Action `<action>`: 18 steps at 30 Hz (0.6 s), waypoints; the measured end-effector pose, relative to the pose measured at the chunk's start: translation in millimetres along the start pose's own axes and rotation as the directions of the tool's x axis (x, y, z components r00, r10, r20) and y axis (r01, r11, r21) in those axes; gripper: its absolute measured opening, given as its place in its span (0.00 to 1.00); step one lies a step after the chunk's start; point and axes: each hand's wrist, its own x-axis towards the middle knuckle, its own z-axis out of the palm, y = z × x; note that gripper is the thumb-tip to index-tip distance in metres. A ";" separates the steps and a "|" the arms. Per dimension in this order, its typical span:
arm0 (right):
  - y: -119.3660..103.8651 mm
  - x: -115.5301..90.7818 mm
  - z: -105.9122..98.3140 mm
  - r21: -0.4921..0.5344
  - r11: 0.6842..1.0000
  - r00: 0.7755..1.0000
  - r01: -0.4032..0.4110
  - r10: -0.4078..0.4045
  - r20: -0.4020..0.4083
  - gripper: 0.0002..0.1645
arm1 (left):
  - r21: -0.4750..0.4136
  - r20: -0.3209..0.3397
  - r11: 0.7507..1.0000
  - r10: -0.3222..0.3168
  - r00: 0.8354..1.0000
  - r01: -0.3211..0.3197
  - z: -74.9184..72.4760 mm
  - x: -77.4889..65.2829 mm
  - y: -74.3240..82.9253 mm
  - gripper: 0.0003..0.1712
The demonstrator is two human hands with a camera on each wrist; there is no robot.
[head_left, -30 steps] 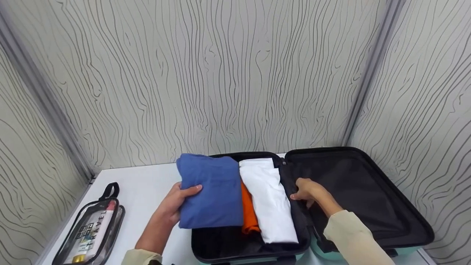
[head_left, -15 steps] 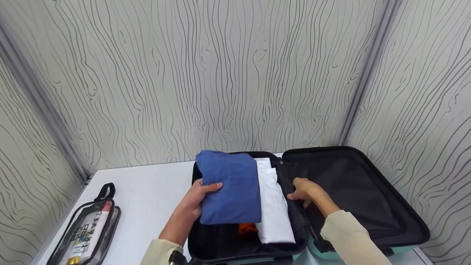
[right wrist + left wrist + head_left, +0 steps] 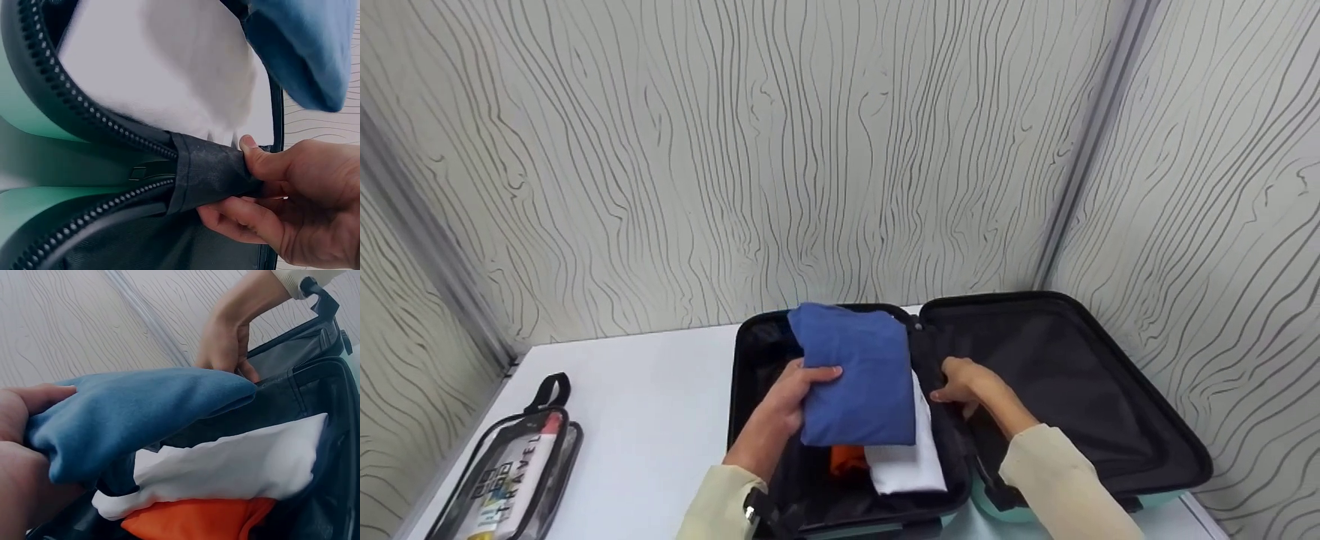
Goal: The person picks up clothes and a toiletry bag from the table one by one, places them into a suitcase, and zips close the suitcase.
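Note:
My left hand (image 3: 784,397) grips a folded blue cloth garment (image 3: 859,382) by its left edge, thumb on top, above the left half of the open suitcase (image 3: 855,517). Below it in that half lie a folded white garment (image 3: 236,464) and an orange garment (image 3: 197,520) beside it, both partly covered by the blue one in the head view. At the suitcase's middle, my right hand (image 3: 315,197) pinches the black fabric hinge strip (image 3: 216,169) between thumb and fingers. The blue garment's right end hangs close over the white one.
A clear zip travel pouch (image 3: 506,480) with bottles inside lies at the left of the white table (image 3: 637,405). The suitcase's black-lined right half (image 3: 1057,390) lies open toward the right wall. A wood-patterned wall (image 3: 720,150) stands right behind the suitcase.
My left hand has carried the blue garment rightward, from the suitcase's left edge to over the white and orange garments. The right hand keeps its hold on the hinge strip.

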 end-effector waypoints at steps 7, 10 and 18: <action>0.4 -1.3 0.5 0.005 1.000 1.000 -0.019 0.019 0.007 0.19 | -0.017 -0.043 1.000 -0.026 0.999 0.026 8.1 21.6 -9.3 0.14; 0.4 -2.0 0.7 0.014 1.000 1.000 -0.025 0.025 0.004 0.18 | -0.024 -0.075 0.999 -0.036 0.997 0.034 11.0 31.7 -14.5 0.16; -1.0 -2.3 2.1 0.047 0.999 1.000 -0.006 0.007 -0.011 0.19 | -0.038 -0.174 0.995 -0.093 0.980 0.087 11.2 53.5 -41.2 0.18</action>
